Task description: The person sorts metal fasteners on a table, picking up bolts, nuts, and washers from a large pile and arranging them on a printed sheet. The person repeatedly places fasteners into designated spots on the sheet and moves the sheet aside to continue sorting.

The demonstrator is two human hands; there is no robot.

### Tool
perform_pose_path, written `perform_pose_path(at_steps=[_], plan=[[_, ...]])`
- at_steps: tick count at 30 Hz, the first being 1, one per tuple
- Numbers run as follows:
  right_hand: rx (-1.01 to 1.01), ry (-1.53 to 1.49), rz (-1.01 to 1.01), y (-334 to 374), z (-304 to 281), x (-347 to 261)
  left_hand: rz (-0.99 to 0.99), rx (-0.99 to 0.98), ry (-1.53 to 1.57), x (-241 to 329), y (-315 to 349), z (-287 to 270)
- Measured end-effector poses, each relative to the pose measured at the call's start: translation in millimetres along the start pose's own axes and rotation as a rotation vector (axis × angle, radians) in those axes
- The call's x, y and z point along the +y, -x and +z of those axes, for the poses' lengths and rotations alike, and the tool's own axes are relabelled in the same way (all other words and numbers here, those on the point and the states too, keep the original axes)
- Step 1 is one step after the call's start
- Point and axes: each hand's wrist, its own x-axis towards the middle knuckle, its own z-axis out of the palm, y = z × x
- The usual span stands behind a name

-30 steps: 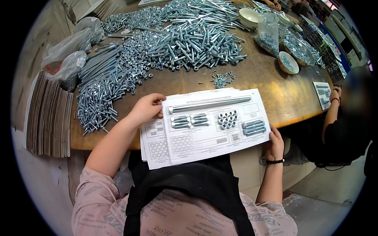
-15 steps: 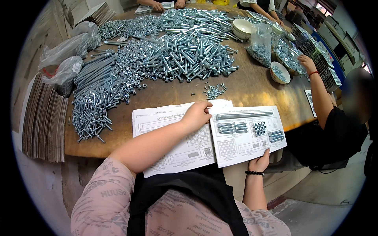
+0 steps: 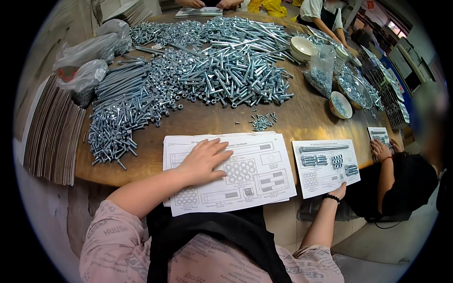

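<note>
My left hand (image 3: 204, 163) lies palm down with its fingers spread on a stack of printed sheets (image 3: 278, 188) at the table's near edge. The top sheet shows outline drawings of hardware. Off to the right, my right hand (image 3: 338, 191) grips the lower edge of a white printed card (image 3: 325, 172), thumb on top and the other fingers hidden beneath. On that card sit a long rod (image 3: 323, 148), groups of bolts (image 3: 314, 161) and a cluster of nuts (image 3: 337, 162). A gap separates the card from the stack.
A heap of bolts (image 3: 236, 80) and nuts covers the table's middle, with small screws (image 3: 263, 122) nearer me. Grey cardboard sheets (image 3: 54, 132) stand at left. Bowls (image 3: 339, 104) and a bag of hardware (image 3: 320, 75) are right. A co-worker's hand (image 3: 381, 150) touches another card.
My left hand has left the loaded card and moved left onto the stack. My right hand has carried the card rightward. The co-worker's hand has come down from the bowls to a card.
</note>
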Motion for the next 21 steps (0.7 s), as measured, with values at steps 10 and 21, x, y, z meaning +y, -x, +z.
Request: perform_pose_path(at_steps=[10,21], plan=[[0.221,0.200,-0.172,-11,1,-14,0.010,-0.065,-0.083,-32,7,-2],[-0.553,1.094,-0.630,50,184,39,-0.006,-0.008,-0.081,-31,8,0]])
